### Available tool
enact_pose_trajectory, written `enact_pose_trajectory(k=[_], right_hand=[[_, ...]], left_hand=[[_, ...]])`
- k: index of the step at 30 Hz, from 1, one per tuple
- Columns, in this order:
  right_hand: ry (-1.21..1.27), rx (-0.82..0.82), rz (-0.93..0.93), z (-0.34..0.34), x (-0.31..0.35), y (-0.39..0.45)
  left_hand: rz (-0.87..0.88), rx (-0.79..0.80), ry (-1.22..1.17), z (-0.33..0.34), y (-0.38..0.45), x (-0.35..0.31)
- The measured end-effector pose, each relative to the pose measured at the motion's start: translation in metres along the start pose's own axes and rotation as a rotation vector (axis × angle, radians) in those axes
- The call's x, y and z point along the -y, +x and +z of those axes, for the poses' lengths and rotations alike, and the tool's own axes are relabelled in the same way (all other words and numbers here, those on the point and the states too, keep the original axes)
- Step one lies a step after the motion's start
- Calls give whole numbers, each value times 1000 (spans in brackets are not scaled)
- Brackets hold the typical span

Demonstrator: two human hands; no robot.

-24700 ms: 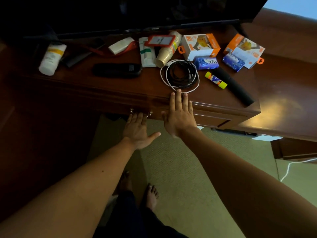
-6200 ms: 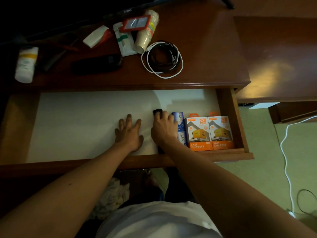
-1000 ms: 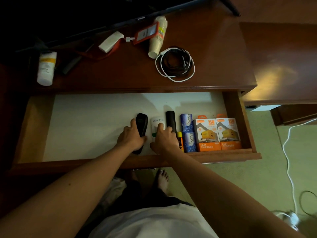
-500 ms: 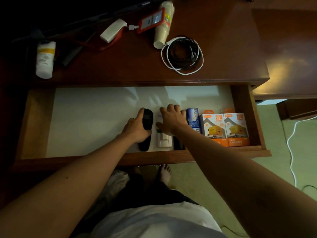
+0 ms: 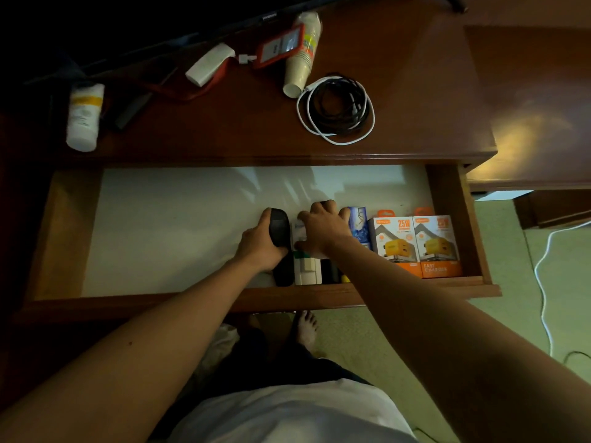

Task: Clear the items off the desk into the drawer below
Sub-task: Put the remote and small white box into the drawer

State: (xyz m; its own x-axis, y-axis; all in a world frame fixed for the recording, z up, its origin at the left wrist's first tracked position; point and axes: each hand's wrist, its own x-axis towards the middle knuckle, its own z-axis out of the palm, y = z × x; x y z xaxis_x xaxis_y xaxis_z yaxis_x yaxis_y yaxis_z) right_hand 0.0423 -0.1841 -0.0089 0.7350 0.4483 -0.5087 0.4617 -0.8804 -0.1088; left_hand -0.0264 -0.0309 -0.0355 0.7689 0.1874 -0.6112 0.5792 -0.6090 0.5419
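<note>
The drawer (image 5: pixel 446 193) stands pulled out under the desk (image 5: pixel 243 135), lined in white. My left hand (image 5: pixel 260 247) grips a black remote (image 5: pixel 281 231) lying lengthwise in the drawer. Beside it, my right hand (image 5: pixel 323 230) curls over a white packet (image 5: pixel 306 268) and a black cylinder (image 5: pixel 327 274). To their right sit a yellow glue stick (image 5: pixel 344 278), blue packets (image 5: pixel 358 223) and two orange charger boxes (image 5: pixel 415 247). On the desk lie coiled cables (image 5: pixel 335 110), stacked paper cups (image 5: pixel 300 63), a red badge holder (image 5: pixel 281 46), a white block (image 5: pixel 209 63) and a white bottle (image 5: pixel 83 116).
A dark flat object (image 5: pixel 131 107) lies next to the bottle, below the screen's edge (image 5: pixel 192 33). The drawer's left half (image 5: pixel 166 231) shows only liner. A white cord (image 5: pixel 543 282) trails on the carpet at right. My bare foot (image 5: pixel 305 327) is under the drawer front.
Both hands have stayed on the remote and the packet, pressing them in line against the other items. The view has shifted slightly.
</note>
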Motion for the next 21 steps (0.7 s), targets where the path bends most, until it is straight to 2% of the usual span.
enact_pose_trajectory(k=[10,16,21], right_hand=[[37,8,-32,5,-6,-3],[49,-6,-36,8,-7,-5],[54,-27,-37,13,-8,-6]], left_hand=[[-26,138,46,-18,6,-5],[-18,257,161,-32,13,-18],[12,257,234,-33,14,-25]])
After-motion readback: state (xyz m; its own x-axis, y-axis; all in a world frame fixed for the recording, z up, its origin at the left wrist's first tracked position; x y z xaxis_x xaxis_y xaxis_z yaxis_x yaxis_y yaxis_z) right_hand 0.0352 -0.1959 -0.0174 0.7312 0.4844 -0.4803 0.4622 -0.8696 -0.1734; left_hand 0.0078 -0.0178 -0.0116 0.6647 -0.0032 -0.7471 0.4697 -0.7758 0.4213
